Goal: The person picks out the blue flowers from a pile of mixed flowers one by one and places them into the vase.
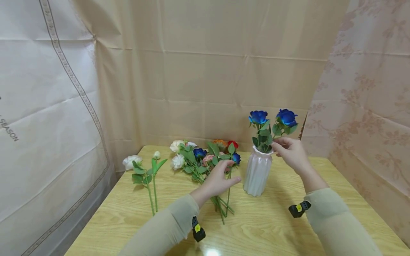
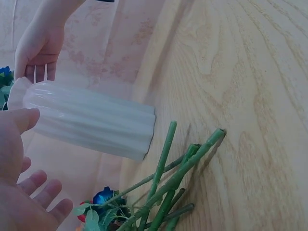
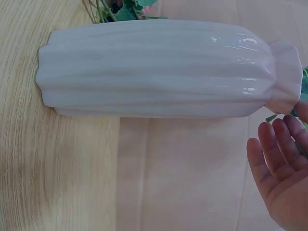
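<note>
A white fluted vase [image 1: 257, 174] stands upright on a wood-grain worktop [image 1: 272, 227], two blue roses [image 1: 287, 117] rising from its mouth among green leaves, the right-hand bloom leaning outward. At the rim, a person's right hand [image 1: 292, 155] has its fingertips close to that bloom's stem; whether its grip pinches the stem cannot be told. The left hand [image 1: 218, 179] hangs with a wide, empty grip, thumb and fingers apart, near the vase but not touching it. Beyond that hand lies a bundle of mixed flowers [image 1: 200, 169] in white, pink, orange, red and blue, its cut stems crossing toward the person. To the left, a white flower [image 1: 132, 162] and a pale bud [image 1: 156, 155] lie side by side.
</note>
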Demonstrator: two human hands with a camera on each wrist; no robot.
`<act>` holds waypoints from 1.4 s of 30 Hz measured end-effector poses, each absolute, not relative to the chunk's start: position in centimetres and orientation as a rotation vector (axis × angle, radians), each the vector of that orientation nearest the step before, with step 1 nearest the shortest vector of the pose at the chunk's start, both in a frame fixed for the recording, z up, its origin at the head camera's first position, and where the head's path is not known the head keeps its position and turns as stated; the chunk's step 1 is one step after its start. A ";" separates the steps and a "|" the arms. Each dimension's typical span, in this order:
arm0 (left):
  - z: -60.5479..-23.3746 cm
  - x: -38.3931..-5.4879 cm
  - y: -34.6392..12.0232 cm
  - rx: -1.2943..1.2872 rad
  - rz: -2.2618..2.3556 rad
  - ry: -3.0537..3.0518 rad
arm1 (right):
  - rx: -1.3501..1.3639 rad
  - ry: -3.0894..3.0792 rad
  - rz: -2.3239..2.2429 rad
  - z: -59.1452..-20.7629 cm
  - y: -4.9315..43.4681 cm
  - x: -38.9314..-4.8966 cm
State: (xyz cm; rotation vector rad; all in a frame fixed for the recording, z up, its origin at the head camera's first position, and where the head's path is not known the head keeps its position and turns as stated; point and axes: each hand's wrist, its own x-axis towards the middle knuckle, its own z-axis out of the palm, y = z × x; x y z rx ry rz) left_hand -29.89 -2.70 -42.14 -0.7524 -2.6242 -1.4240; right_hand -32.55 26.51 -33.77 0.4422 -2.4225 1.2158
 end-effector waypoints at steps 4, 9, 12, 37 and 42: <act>-41.9 -29.9 -2.9 -0.754 -1.445 -2.610 | 0.424 -2.389 1.290 -33.7 26.6 -32.7; -41.5 -29.9 -2.8 -0.756 -1.416 -2.607 | 0.384 -2.340 1.384 -33.5 26.8 -32.9; -41.2 -30.0 -2.8 -0.751 -1.395 -2.598 | 0.354 -2.326 1.401 -33.1 26.8 -32.9; -41.3 -29.8 -2.7 -0.751 -1.418 -2.628 | 0.230 -2.376 1.301 -34.5 25.9 -32.9; -41.7 -29.7 -2.8 -0.754 -1.426 -2.639 | 0.231 -2.387 1.302 -34.8 25.7 -32.9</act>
